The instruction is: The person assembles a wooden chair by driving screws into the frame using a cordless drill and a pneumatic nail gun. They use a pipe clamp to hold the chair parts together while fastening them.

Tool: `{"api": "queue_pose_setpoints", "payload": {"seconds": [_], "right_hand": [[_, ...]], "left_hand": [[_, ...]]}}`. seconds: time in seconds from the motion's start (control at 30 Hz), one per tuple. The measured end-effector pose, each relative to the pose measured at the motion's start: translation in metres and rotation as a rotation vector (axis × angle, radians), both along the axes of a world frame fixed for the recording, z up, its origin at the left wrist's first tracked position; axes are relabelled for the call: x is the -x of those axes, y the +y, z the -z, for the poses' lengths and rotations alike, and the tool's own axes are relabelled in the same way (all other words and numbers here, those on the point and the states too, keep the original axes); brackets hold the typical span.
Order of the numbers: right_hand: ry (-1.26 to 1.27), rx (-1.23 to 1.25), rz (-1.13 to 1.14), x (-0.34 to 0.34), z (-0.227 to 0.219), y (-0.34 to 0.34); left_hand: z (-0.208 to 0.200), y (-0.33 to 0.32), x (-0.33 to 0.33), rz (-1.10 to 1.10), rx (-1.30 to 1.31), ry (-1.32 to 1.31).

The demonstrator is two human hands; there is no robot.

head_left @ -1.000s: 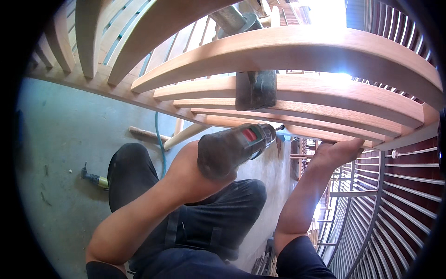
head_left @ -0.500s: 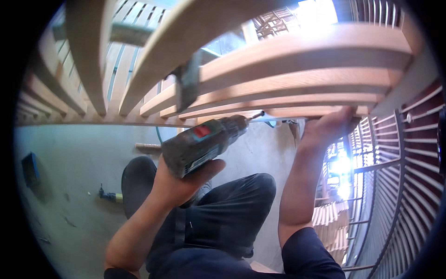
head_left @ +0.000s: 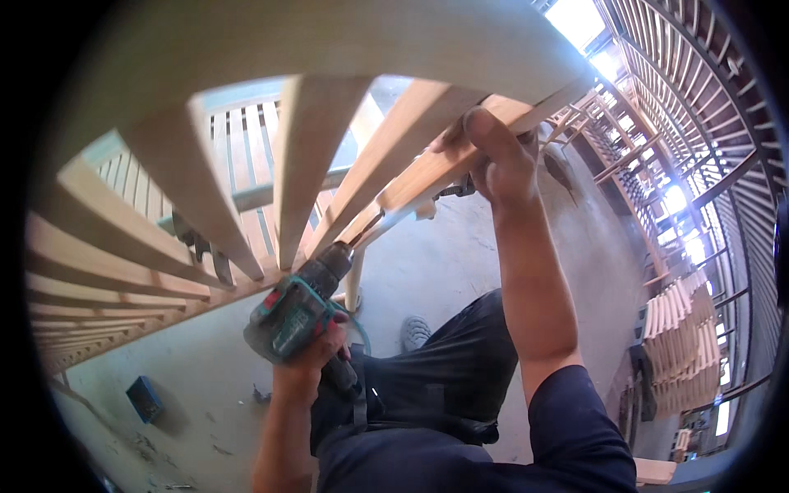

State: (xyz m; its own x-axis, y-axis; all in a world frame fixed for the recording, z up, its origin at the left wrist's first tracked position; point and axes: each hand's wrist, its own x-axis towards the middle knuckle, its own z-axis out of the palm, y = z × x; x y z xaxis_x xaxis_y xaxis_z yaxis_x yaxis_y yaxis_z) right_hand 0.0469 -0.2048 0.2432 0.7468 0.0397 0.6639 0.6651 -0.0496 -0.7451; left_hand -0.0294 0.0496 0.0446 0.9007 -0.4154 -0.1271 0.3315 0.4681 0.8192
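Note:
My left hand grips a dark cordless drill with green and red parts. The drill points up and to the right. Its bit comes up against a wooden slat at the edge of a slatted wooden frame; whether it is in the wood I cannot tell. Up at the right, my right hand is wrapped round that outermost slat, close to the frame's broad curved rail. More pale slats fan out to the left, with a dark metal clamp-like piece between two of them.
A small blue bin lies on the grey floor at the lower left. At the right lies a stack of pale wooden parts, beside tall barred racks. My legs are bent beneath the frame.
The view has turned and the frame slants more. The drill has come lower, with its tip now at the outermost slat. My right hand now shows its fingers over the wood.

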Motion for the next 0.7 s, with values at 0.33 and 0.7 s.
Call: {"api": "queue_pose_setpoints", "payload": {"seconds": [0.33,0.7], "right_hand": [[0.006,-0.286,-0.512,-0.025,0.007,-0.005],[-0.253,-0.272,-0.212,-0.021,0.003,0.006]], "left_hand": [[-0.021,-0.003,0.014,-0.008,-0.005,0.177],[-0.021,0.002,0.018,0.088,0.013,0.263]]}}
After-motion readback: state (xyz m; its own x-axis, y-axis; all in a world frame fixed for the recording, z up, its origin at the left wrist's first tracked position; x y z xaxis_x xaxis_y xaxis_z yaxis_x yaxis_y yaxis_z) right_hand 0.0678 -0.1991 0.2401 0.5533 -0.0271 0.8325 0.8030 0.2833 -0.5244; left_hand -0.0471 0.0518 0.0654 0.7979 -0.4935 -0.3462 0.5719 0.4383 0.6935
